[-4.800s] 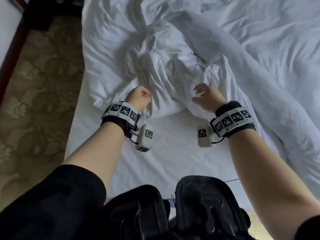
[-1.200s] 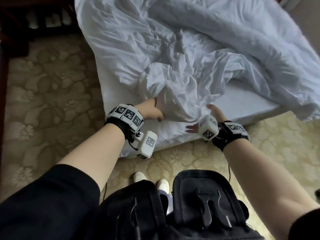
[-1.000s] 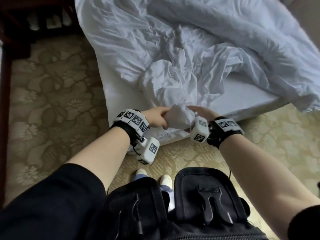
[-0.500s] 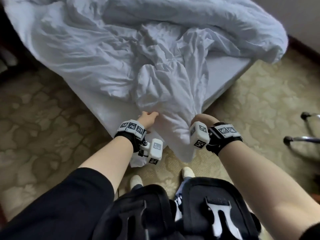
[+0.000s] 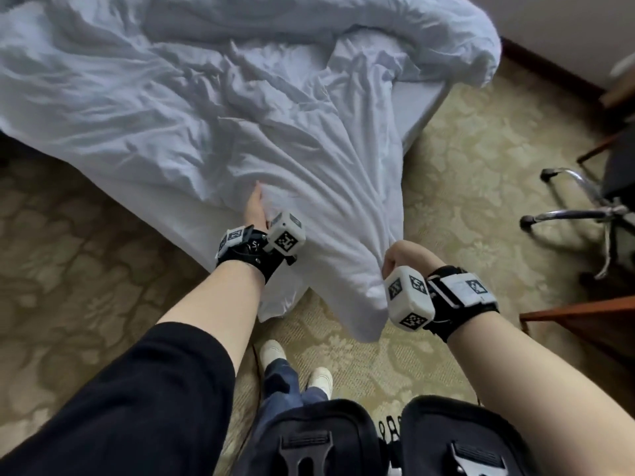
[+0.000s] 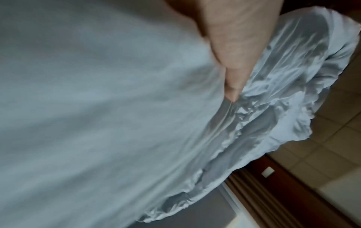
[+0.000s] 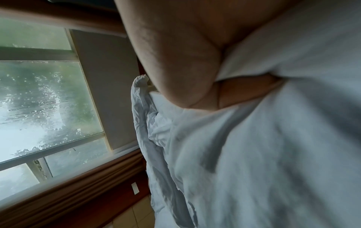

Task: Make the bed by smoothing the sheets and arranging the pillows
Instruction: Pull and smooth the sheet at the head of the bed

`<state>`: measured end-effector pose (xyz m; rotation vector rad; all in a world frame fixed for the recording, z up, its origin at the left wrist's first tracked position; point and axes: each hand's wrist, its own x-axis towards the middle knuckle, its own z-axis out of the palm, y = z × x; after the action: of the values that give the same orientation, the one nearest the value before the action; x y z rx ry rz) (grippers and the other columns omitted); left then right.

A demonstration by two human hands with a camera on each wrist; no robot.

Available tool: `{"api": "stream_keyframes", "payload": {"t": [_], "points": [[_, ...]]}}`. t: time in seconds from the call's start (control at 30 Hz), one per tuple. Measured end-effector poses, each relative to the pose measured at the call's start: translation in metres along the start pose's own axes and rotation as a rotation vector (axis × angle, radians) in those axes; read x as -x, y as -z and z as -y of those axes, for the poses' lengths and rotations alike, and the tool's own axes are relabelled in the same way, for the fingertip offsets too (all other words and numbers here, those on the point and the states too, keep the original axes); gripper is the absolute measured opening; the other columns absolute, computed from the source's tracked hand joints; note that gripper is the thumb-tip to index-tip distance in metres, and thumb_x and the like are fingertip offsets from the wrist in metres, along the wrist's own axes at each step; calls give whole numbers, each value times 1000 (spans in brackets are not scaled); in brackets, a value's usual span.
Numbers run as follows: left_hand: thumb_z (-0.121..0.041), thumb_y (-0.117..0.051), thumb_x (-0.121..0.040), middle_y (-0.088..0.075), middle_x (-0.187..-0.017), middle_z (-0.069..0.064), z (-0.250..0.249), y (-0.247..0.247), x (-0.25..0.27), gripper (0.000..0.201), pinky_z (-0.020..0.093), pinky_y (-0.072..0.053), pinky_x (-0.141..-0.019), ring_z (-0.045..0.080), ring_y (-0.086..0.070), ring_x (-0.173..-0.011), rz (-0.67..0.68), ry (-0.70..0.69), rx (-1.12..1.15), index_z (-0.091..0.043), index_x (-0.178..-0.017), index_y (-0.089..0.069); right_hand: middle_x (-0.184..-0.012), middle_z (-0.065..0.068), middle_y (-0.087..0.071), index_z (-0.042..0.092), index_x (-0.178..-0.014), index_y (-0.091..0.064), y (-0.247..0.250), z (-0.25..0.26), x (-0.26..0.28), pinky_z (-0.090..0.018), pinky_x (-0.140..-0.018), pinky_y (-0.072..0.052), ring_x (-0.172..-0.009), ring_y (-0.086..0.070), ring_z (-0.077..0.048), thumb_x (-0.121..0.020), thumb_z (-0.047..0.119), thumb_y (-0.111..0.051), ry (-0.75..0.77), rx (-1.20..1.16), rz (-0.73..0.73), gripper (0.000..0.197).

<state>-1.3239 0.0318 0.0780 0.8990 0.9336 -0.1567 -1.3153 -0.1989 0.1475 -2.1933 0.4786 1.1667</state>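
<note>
A crumpled white sheet (image 5: pixel 213 108) covers the bed, and one corner is drawn off the mattress (image 5: pixel 171 207) over the carpet. My right hand (image 5: pixel 400 257) grips that bunched corner, its fingers (image 7: pixel 244 89) curled round the cloth. My left hand (image 5: pixel 256 207) lies stretched out against the sheet at the mattress edge. Its thumb (image 6: pixel 97 86) is straight along a fold, and cloth hides its fingers. A thick duvet roll (image 5: pixel 395 32) lies along the far side. No pillow is in view.
Patterned carpet (image 5: pixel 464 159) surrounds the bed corner. A chair with a chrome wheeled base (image 5: pixel 580 207) stands at the right, with dark wooden furniture (image 5: pixel 584 324) in front of it. My feet (image 5: pixel 295 365) are close to the hanging sheet. A window (image 7: pixel 39 100) shows beyond the bed.
I have stepped round the bed corner. My right hand has pulled the sheet corner out to the right and lower. My left hand has let go of its bunch and stretched out along the sheet.
</note>
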Motion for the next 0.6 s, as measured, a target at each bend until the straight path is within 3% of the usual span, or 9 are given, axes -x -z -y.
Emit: {"api": "stream_keyframes", "payload": {"t": [0.07, 0.1, 0.17, 0.27, 0.33, 0.43, 0.5, 0.57, 0.6], "points": [[-40, -41, -99, -70, -75, 8, -3, 14, 10, 40, 20, -52, -45, 17, -68, -50, 19, -52, 0, -4, -106, -59, -65, -9, -43, 7, -66, -45, -7, -15, 5, -16, -40, -35, -52, -41, -23, -80, -8, -44, -36, -16, 22, 21], [-35, -40, -101, -70, -67, 5, -2, 25, 15, 36, 20, -53, -48, 17, -68, -50, 32, -73, 5, -4, -100, -60, -64, -9, -43, 6, -65, -45, -13, -20, 8, -16, -40, -35, -51, -41, -23, -81, -7, -44, -46, -23, 37, 20], [-36, -39, -101, -73, -75, 6, 6, 51, 24, 35, 25, -55, -52, 20, -70, -59, 17, -65, 16, -8, -103, -60, -63, -8, -42, 6, -69, -45, -28, -26, 11, -17, -40, -34, -48, -40, -23, -84, -4, -42, -67, -68, 71, 17], [-45, -49, -95, -64, -96, 14, 21, 94, 38, 43, 32, -49, -58, 25, -61, -66, -200, -7, -114, -7, -114, -55, -65, -10, -41, 3, -76, -45, -56, -26, 16, -24, -52, -32, -51, -38, -24, -85, -3, -42, -55, -42, 87, 12], [-48, -52, -93, -55, -84, 10, 27, 114, 50, 45, 31, -41, -53, 21, -53, -63, -281, 39, -141, -8, -113, -49, -67, -11, -41, 0, -82, -47, -74, -25, 21, -25, -54, -30, -53, -37, -24, -84, -3, -43, -42, 1, 97, 5], [-47, -51, -94, -51, -81, 8, 28, 133, 63, 45, 29, -40, -46, 21, -53, -61, -281, 61, -148, -8, -115, -45, -71, -12, -43, 0, -98, -46, -102, -30, 26, -27, -54, -32, -57, -40, -25, -84, -7, -42, -38, 53, 75, 16], [-45, -53, -94, -55, -82, 10, 29, 143, 70, 44, 27, -43, -45, 23, -55, -61, -235, 62, -141, -8, -116, -45, -70, -12, -42, 0, -87, -47, -119, -34, 33, -28, -54, -31, -58, -40, -25, -85, -8, -42, -52, 72, 54, 9], [-44, -56, -92, -61, -87, 10, 31, 161, 76, 46, 27, -48, -43, 24, -61, -64, -203, 72, -99, -6, -116, -49, -68, -13, -42, 3, -72, -44, -138, -42, 37, -28, -55, -31, -59, -40, -25, -86, -8, -42, -62, 75, 17, 18], [-44, -58, -91, -64, -90, 10, 33, 174, 80, 49, 27, -50, -42, 25, -63, -66, -188, 74, -103, -4, -120, -51, -69, -13, -44, 2, -72, -45, -150, -45, 41, -29, -57, -32, -60, -41, -25, -85, -7, -43, -71, 64, 10, 16]]}}
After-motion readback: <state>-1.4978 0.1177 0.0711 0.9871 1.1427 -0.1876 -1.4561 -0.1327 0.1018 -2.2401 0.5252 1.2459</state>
